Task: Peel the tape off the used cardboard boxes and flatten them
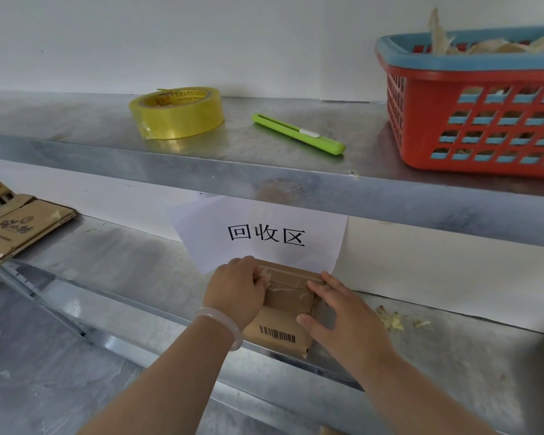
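A small brown cardboard box (283,312) with a barcode label sits on the lower metal shelf (132,277), below a white paper sign. Clear tape (288,285) runs across its top. My left hand (236,290), with a pale bangle on the wrist, curls its fingers at the box's upper left and pinches the loose end of the tape. My right hand (343,315) presses on the box's right side, fingers spread, thumb against the right edge.
On the upper shelf (296,183) lie a yellow tape roll (176,112), a green utility knife (299,134) and a red-and-blue basket (474,98) of tape scraps. Flattened cardboard (19,227) lies at the left. Tape bits (393,320) lie right of the box.
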`<state>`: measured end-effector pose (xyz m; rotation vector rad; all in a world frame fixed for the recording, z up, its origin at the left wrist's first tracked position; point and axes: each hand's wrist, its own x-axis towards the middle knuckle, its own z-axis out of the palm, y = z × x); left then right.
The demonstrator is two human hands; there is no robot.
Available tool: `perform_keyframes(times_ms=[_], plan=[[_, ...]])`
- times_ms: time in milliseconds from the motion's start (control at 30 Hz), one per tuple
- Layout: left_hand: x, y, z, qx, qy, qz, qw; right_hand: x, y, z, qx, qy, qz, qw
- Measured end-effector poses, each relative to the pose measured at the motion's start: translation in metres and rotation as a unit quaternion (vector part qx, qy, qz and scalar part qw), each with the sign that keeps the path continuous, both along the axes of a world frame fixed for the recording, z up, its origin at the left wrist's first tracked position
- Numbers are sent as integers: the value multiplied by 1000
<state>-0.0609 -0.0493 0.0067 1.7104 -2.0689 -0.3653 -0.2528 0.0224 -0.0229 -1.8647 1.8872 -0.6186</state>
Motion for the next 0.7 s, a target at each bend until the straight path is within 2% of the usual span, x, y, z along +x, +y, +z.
perform_keyframes(times_ms=[67,133,200,267,333,400,467,533,567,633,700], plan=[[2,-1,1,-11,-18,9,1000,-1,0,0,0,1,2,1000],[8,-4,1,-6,9,36,999,-1,1,0,-1,0,0,1000],[15,-8,3,8,110,87,990,-1,1,-1,-4,3,-1,1000],[20,-9,4,33,218,144,965,0,0,-2,-5,7,-1,1000],[22,-7,3,35,270,167,948,1,1,-1,-4,6,0,1000],[23,-6,-1,-7,230,139,963,2,1,-1,-6,6,-1,1000],[26,-9,-6,-79,109,60,989,2,2,0,-6,-1,-3,1000],[30,-12,-9,-126,13,-33,991,2,2,-1,-8,-7,-6,1000],[32,-14,-12,-136,-7,-76,988,2,2,-1,-9,-8,-8,1000],[36,-14,-12,-120,1,-121,985,3,2,-3,-10,-7,-9,1000],[40,-14,-9,-60,48,-110,991,3,2,-4,-15,-4,-11,1000]])
